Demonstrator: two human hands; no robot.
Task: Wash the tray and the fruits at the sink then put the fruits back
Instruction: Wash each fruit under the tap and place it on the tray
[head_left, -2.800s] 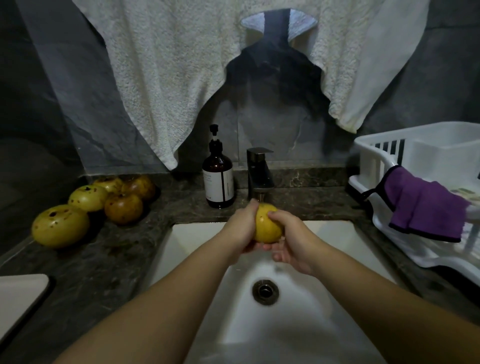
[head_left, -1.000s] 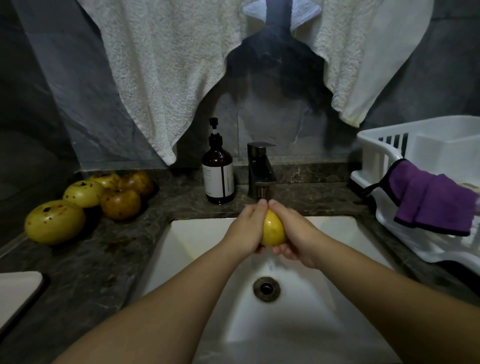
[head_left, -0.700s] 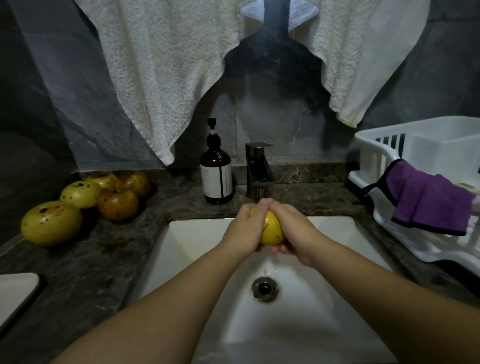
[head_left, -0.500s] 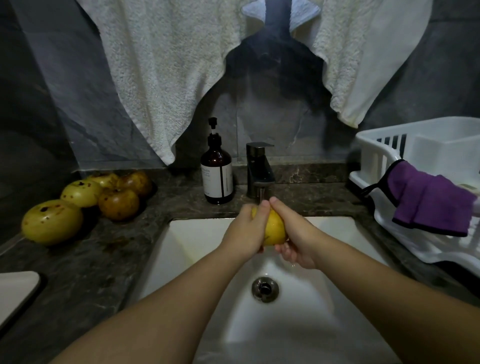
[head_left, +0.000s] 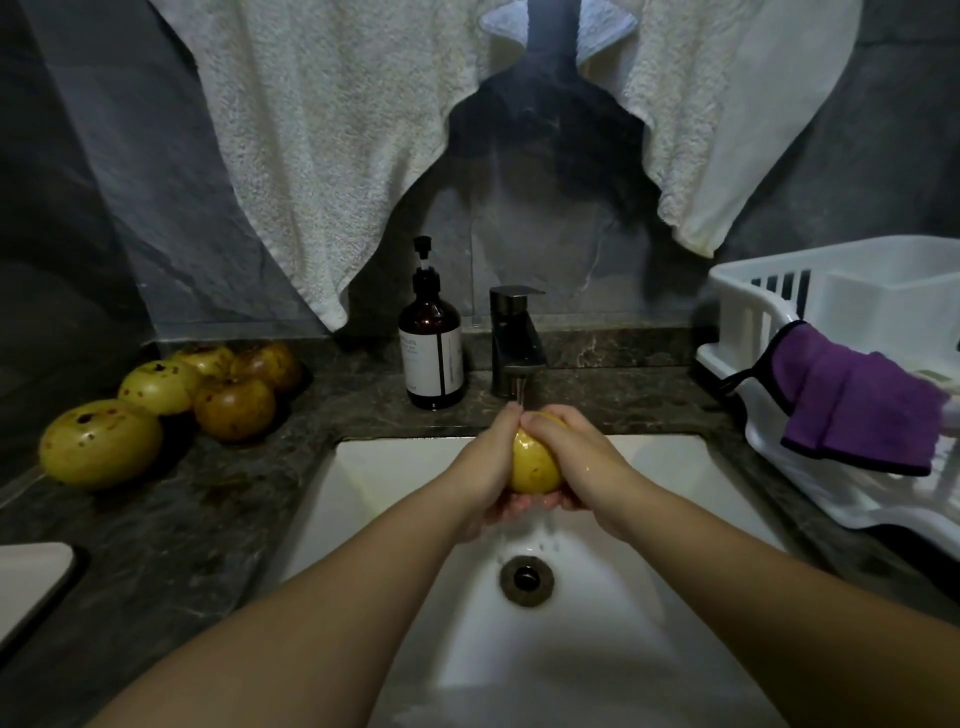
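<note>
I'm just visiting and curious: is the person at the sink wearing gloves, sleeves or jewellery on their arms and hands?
No. Both forearms are bare as far as the view shows, with no sleeves in sight. The left hand and right hand wear no gloves, and no rings, watch or bracelets show. The right hand glistens with water.

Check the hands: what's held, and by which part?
Both hands hold one yellow fruit under the faucet. The left hand cups its left side and underside; the right hand wraps its right side and top.
</note>
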